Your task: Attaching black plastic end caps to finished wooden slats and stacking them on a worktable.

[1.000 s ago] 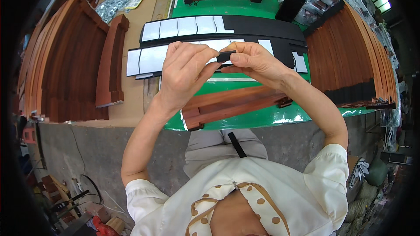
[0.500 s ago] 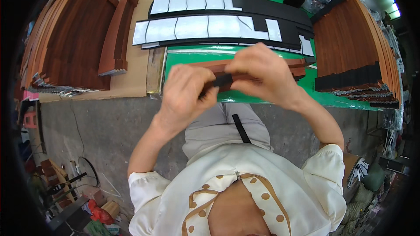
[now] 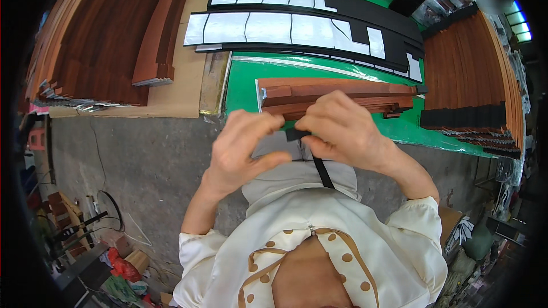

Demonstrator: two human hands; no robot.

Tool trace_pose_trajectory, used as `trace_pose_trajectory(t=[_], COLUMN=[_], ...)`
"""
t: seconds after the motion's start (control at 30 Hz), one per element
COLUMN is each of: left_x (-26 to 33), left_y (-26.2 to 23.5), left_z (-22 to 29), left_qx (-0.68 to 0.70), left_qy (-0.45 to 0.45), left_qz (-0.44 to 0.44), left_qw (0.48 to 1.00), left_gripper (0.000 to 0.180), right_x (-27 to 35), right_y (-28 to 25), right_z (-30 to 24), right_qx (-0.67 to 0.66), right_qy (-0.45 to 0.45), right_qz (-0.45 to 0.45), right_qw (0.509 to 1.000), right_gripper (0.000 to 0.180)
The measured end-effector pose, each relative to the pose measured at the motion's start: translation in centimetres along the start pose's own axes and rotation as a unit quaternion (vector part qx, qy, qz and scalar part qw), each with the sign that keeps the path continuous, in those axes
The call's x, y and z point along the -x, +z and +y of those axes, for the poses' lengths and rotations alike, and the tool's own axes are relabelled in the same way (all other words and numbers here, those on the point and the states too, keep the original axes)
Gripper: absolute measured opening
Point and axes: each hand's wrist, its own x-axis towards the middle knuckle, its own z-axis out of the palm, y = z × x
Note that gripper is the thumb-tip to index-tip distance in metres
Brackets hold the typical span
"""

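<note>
I see the hands pulled back off the green work table [image 3: 245, 88] toward the lap over the last second. Stack of reddish-brown wooden strips [image 3: 337, 96] sits untouched behind. Left hand [image 3: 242, 148] and right hand [image 3: 342, 131] both pinch a small flat black strip [image 3: 297, 134] between fingertips, mid-air, near the table edge.

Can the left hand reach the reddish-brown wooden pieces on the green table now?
Probably yes: the left hand hovers just in front of the reddish-brown wooden pieces, with nothing between. But its fingers seem busy on the small black strip.
</note>
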Motion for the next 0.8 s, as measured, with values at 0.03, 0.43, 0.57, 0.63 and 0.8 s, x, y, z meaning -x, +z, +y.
trace_pose_trajectory(t=[0.03, 0.43, 0.57, 0.63, 0.8], left_x=[-0.1, -0.9, -1.1, -1.0, -0.9], left_y=[-0.5, 1.2, 1.3, 1.3, 1.4], left_z=[-0.1, -3.6, -3.6, -3.6, -3.7], left_qx=[0.05, 0.104, 0.106, 0.106, 0.105], left_qy=[-0.071, -0.225, -0.23, -0.226, -0.228], left_qz=[0.029, 0.074, 0.076, 0.075, 0.079], left_qw=[0.996, 0.966, 0.964, 0.965, 0.965], left_gripper=[0.039, 0.026, 0.025, 0.025, 0.024], right_x=[-0.3, -2.2, -2.4, -2.4, -2.4], right_y=[-0.4, 2.7, 2.9, 3.0, 3.1], right_z=[0.4, 2.9, 2.9, 2.8, 2.9], right_qx=[-0.02, -0.118, -0.102, -0.102, -0.11], right_qy=[0.031, 0.192, 0.186, 0.188, 0.199], right_qz=[0.008, 0.044, 0.023, 0.018, 0.022], right_qw=[0.999, 0.973, 0.977, 0.977, 0.974], right_gripper=[0.029, 0.023, 0.023, 0.023, 0.023])
